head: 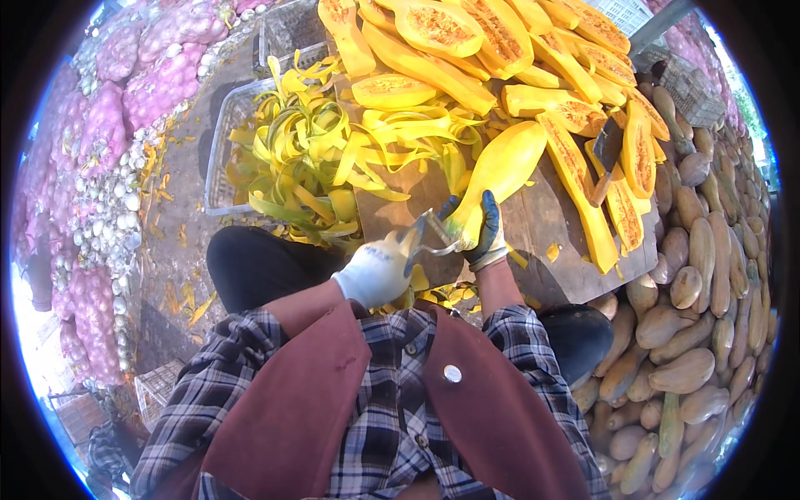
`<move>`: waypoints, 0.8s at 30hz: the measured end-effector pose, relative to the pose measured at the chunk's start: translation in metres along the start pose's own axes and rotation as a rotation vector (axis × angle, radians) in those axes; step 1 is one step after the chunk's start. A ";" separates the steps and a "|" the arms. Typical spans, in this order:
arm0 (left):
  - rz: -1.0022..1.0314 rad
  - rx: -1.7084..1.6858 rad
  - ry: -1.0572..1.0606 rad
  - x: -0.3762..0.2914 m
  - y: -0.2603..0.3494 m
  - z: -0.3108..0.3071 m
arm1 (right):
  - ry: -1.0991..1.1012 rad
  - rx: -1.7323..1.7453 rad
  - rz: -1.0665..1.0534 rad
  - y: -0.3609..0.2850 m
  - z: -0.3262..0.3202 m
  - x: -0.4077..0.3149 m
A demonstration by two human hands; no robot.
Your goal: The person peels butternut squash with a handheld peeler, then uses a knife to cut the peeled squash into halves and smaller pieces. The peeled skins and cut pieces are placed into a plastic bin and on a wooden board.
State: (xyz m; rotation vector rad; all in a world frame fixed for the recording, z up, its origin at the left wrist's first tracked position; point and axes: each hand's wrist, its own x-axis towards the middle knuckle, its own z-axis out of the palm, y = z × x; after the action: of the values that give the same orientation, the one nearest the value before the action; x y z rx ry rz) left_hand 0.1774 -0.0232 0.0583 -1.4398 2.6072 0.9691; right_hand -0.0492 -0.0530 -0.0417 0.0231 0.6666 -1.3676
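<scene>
My left hand (pixel 378 267), in a white glove with coated fingertips, grips a wide metal peeler (pixel 442 230). The peeler's blade lies at the near end of a peeled yellow squash (pixel 507 159). Around that end my right hand (pixel 489 232) is closed, in a glove with a blue coated palm. The squash slants away from me over a wooden board (pixel 390 215), its thick end farthest off. Long peel strips (pixel 400 134) lie left of the squash. Some greenish skin shows near my right hand.
Halved squashes (pixel 437 28) are heaped at the board's far side. A cleaver (pixel 608 145) rests on halves at the right. Left stands a plastic crate (pixel 215 153) heaped with peelings. Unpeeled squashes (pixel 681 369) cover the ground at right; pink net sacks (pixel 165 81) line the left.
</scene>
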 end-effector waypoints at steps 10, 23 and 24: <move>-0.059 0.027 -0.148 -0.021 -0.015 0.031 | -0.032 -0.076 -0.060 0.001 0.007 0.002; -0.027 0.186 -0.134 -0.005 0.007 0.015 | 0.028 -0.045 -0.029 0.002 0.013 0.005; -0.084 0.181 -0.208 -0.016 -0.005 0.026 | 0.018 -0.096 -0.076 0.002 0.011 0.007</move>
State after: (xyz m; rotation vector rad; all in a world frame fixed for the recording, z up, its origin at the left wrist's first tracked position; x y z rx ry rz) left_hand 0.1832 0.0006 0.0399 -1.3171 2.3966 0.8022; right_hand -0.0421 -0.0630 -0.0369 -0.0679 0.7541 -1.4081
